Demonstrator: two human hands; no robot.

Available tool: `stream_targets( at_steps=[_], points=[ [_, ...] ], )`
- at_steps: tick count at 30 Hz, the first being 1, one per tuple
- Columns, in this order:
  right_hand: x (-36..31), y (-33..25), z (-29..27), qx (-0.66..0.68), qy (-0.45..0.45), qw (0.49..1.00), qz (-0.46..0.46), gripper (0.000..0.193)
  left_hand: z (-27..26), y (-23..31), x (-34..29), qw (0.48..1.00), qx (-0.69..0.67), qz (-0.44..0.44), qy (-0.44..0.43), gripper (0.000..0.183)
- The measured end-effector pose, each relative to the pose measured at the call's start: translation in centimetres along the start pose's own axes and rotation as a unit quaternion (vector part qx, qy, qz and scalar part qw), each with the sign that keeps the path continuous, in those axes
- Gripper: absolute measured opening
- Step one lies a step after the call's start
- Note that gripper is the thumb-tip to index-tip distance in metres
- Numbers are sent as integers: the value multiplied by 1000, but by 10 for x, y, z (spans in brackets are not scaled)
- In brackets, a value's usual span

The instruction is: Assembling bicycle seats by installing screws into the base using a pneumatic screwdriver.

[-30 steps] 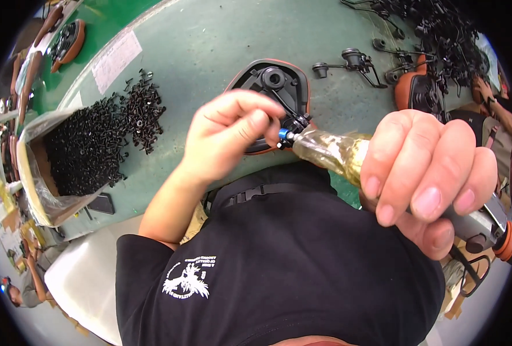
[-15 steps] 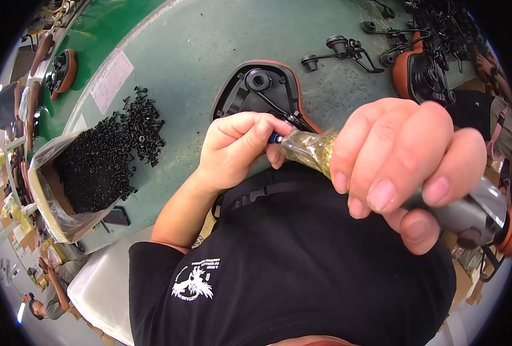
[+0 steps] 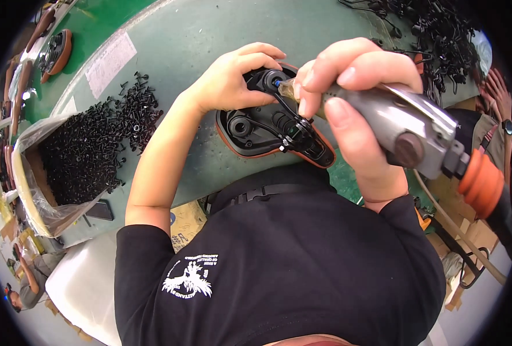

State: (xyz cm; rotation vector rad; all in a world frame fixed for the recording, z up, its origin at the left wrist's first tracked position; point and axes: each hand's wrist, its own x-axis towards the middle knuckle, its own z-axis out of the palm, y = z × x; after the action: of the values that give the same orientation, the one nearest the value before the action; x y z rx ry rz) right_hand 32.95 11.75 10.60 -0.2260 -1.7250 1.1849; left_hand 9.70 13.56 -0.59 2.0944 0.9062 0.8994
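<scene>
A bicycle saddle (image 3: 256, 143) lies underside up on the bench, black inside with an orange-brown edge. On it rests a black rail frame (image 3: 263, 128) with round dampers. My left hand (image 3: 224, 81) grips the far end of saddle and frame, thumb and fingers around a round black damper (image 3: 272, 76). Wrapped around a grey power screwdriver (image 3: 397, 118) with an orange rubber boot, my right hand (image 3: 354, 72) holds its blue-collared tip at that damper. The screw itself is too small to make out.
At left stands a plastic-lined box (image 3: 22, 173) of black screws (image 3: 88, 155), some spilled onto the bench (image 3: 178, 34). Black rail frames (image 3: 441, 40) are heaped at far right, near another person's hand (image 3: 497, 95). Another saddle (image 3: 57, 55) lies far left.
The screwdriver tip has moved from beside my left fingers to the saddle's damper. A rail frame is now on the saddle, and my left hand has moved forward to grip there.
</scene>
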Motion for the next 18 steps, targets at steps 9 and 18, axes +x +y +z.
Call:
stream_targets(
  at_steps=[9, 18],
  points=[
    [6, 27, 11, -75, -77, 993, 39, 31, 17, -12, -11, 991, -107, -10, 84, 39],
    [12, 26, 20, -13, -29, 991, 131, 26, 17, -3, -17, 985, -125, -59, 103, 44]
  ],
)
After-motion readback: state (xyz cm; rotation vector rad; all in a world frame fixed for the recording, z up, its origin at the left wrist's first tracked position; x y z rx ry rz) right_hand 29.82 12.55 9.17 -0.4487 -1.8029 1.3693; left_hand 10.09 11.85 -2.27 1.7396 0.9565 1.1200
